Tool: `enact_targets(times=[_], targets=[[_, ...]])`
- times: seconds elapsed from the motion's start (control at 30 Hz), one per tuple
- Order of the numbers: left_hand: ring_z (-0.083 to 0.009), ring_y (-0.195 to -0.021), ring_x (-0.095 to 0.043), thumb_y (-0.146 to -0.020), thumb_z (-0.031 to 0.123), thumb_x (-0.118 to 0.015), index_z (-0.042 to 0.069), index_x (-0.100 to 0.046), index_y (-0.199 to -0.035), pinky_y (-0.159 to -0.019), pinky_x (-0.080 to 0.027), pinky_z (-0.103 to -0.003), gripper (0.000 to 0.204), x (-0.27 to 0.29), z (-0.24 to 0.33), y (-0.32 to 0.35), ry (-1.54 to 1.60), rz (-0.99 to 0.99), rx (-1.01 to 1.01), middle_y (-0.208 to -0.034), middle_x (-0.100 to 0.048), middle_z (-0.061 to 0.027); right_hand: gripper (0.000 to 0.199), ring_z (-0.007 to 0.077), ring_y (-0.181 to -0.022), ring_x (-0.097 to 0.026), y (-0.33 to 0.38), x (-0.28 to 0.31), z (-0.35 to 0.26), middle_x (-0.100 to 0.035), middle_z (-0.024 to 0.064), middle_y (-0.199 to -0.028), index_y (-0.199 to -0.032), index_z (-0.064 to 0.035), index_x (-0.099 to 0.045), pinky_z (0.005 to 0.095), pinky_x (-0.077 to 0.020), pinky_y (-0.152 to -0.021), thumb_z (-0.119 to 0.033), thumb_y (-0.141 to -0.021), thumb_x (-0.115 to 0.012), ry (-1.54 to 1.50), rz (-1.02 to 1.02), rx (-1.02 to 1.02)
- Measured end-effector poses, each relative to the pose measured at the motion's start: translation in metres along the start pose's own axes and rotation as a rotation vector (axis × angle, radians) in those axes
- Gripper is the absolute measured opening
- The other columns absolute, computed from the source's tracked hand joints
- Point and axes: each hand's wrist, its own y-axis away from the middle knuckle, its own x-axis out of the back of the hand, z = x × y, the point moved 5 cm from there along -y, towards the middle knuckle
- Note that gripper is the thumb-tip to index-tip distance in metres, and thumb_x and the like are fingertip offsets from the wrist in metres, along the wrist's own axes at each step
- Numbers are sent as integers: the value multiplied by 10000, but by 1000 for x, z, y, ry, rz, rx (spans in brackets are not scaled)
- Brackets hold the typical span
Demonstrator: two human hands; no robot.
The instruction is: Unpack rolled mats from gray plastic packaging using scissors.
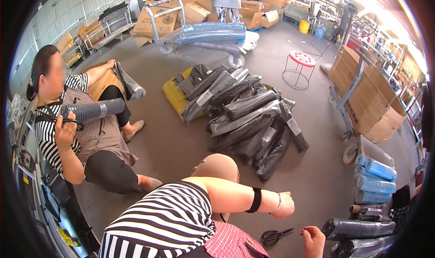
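My left hand [283,205], with a bracelet and a black band on the forearm, reaches across above the floor. Its fingers are curled closed, and whatever they may hold is hidden. My right hand [313,241] is low at the bottom edge, fingers loosely bent and apart, with nothing visible in it. Between the two, black-handled scissors [276,236] lie on the floor. Beside my right hand is a roll in black plastic [358,229]. In front of me several dark plastic-wrapped packages [249,110] are heaped, partly over a yellow sack [177,92].
At left a seated person [97,126] holds scissors and a grey roll [95,109]. Blue wrapped rolls [375,182] are stacked at right, near a cart with a large carton [374,101]. Farther off stand a red-topped stool [302,58] and a trolley with a blue bundle [210,33].
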Motion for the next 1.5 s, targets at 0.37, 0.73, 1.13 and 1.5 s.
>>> enact_targets(times=[0.37, 0.73, 1.13, 1.5], targets=[[-193, -793, -661, -611, 136, -743, 131, -732, -777, -822, -406, -339, 166, -15, -3, -3, -34, 13, -6, -782, -707, -21, 238, 286, -885, -674, 0, -4, -15, -700, 193, -958, -1076, 19, -654, 351, -512, -799, -143, -902, -640, 116, -59, -5], [-202, -807, -676, -635, 157, -734, 129, -738, -787, -776, -445, -345, 155, -22, -3, -6, -63, -8, 3, -799, -716, -29, 241, 269, -882, -678, 0, -7, -11, -704, 190, -958, -1087, 18, -653, 347, -515, -799, -140, -905, -641, 124, -108, -32], [-215, -949, -684, -745, 160, -721, 116, -753, -961, -861, -475, -368, 223, -10, 0, 1, -33, -111, 34, -978, -732, -52, 245, 259, -873, -676, 2, -8, -14, -703, 186, -964, -1106, 12, -649, 336, -520, -790, -130, -906, -640, 117, -140, -46], [-235, -852, -697, -717, 144, -681, 99, -742, -823, -745, -514, -370, 131, -18, -1, -1, -36, -41, 0, -851, -730, -69, 252, 263, -888, -680, 5, -8, -14, -701, 190, -982, -1120, 12, -641, 338, -522, -786, -128, -911, -640, 134, -151, -58]])
